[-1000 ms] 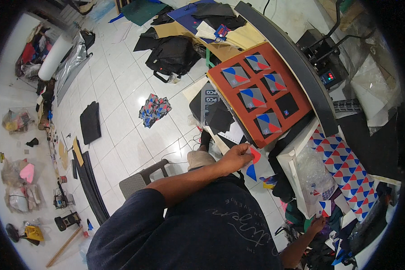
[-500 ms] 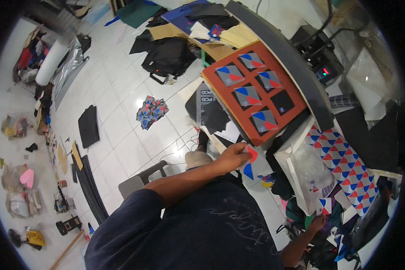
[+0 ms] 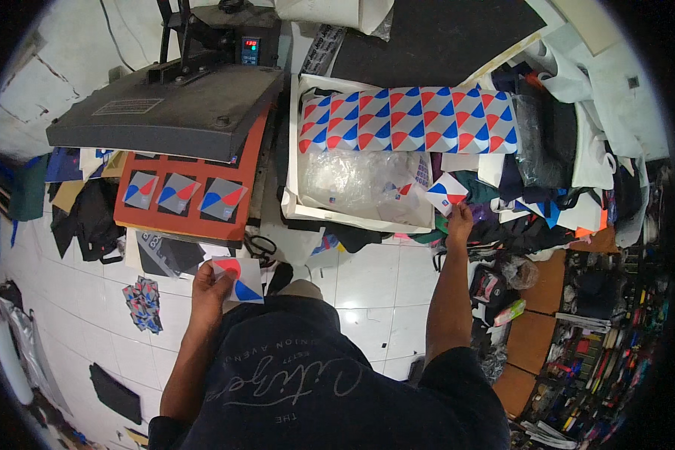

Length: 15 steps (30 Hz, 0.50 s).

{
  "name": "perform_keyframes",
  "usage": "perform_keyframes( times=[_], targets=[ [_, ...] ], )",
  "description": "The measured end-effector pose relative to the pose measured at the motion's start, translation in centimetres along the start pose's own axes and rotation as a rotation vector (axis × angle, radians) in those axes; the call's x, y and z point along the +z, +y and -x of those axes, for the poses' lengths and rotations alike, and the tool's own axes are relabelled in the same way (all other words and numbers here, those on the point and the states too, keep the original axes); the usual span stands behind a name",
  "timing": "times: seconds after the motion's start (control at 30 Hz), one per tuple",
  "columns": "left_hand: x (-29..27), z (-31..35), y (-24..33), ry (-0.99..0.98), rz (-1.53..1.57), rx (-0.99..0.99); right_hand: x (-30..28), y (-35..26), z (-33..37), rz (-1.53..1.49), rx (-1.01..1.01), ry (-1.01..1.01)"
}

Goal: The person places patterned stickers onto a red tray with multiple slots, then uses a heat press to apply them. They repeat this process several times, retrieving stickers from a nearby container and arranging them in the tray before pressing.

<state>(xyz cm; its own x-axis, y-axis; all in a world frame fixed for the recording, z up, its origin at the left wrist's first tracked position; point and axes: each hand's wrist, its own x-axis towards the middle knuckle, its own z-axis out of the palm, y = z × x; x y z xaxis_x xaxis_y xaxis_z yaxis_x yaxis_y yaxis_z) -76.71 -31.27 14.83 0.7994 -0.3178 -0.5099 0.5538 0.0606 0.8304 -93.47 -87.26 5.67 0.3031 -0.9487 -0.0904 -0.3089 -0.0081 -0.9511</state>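
Observation:
My left hand [image 3: 208, 289] is closed on a white, red and blue printed transfer square [image 3: 244, 281], low in front of my body and below the heat press. A similar white transfer piece [image 3: 446, 191] with blue and red shapes is pinched in my right hand [image 3: 460, 217], stretched out beside the white box. On the press's orange-red pad [image 3: 180, 223] lie grey, red and blue transfer pieces [image 3: 176, 192] over black squares. The press's dark upper plate [image 3: 165, 112] hangs raised above it, hiding the pad's back rows.
A long printed sheet [image 3: 405, 120] in repeating red, blue and grey lies across the white box [image 3: 360, 220], which holds clear plastic bags [image 3: 360, 180]. Scissors [image 3: 261, 246] rest near the press. A heap of printed pieces [image 3: 143, 304] lies on the tiled floor. Fabric scraps crowd the right.
My view has swung to the right, so the press now stands at the left and the box ahead. Both hands still hold printed pieces; my right hand's piece is now raised beside the box.

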Motion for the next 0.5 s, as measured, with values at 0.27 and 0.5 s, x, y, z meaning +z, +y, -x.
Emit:
perform_keyframes(
  times=[0.27,0.5],
  targets=[
    [0.1,-0.1,2.3,0.046,-0.078,0.047,2.6,3.8,1.2,0.205,-0.241,-0.179],
    [-3.4,-0.7,1.1,0.129,0.171,0.063,6.1,0.7,6.6,0.230,-0.241,-0.181]
  ],
)
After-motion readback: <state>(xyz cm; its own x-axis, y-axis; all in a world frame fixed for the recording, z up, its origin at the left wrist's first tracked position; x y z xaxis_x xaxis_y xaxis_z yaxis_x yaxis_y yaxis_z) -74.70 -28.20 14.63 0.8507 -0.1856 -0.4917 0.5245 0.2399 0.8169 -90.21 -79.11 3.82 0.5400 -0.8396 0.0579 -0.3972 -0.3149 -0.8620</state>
